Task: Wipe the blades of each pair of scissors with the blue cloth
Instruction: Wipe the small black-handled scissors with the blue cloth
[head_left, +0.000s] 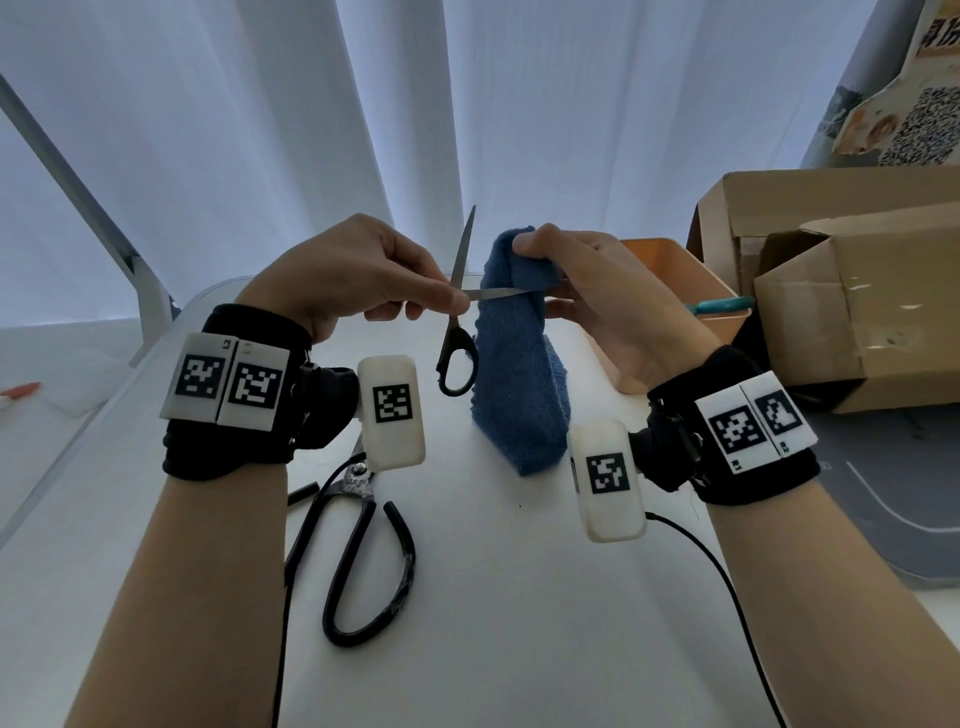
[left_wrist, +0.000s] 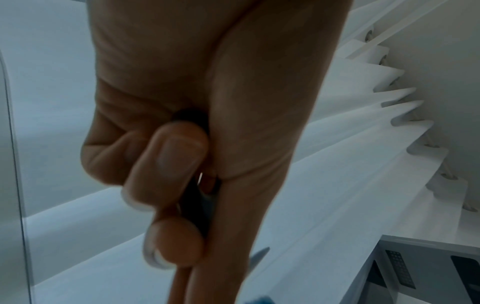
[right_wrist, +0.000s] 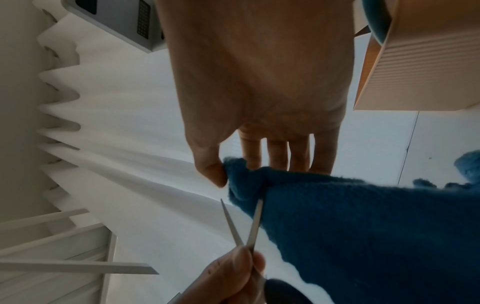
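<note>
The left hand (head_left: 353, 275) pinches a small pair of scissors (head_left: 457, 332) near the pivot, fingers curled around it. The thin steel blades are spread wide: one points up and away, the other lies level, its tip buried in a fold of the blue cloth (head_left: 519, 364). One black plastic loop handle hangs free below the hand; the other seems to sit inside the curled fingers, though the left wrist view is too blurred to be sure.

The right hand (head_left: 602, 301) grips the cloth at its top, thumb in front and fingers behind, bunching the thick, fuzzy terry around the level blade. The rest of the cloth hangs down in a soft fold, and its lower edge appears to rest on the smooth white table (head_left: 519, 623).

A larger pair of scissors (head_left: 358, 540) with long black bowed handles lies flat on the near-left part of the table, well apart from the cloth. To the right stand an orange plastic bin (head_left: 675, 291) and, beyond it, open cardboard boxes (head_left: 857, 291), close to the right hand. Pale pleated curtains (head_left: 467, 104) hang at the far side. The near middle of the table gives open, flat room.
</note>
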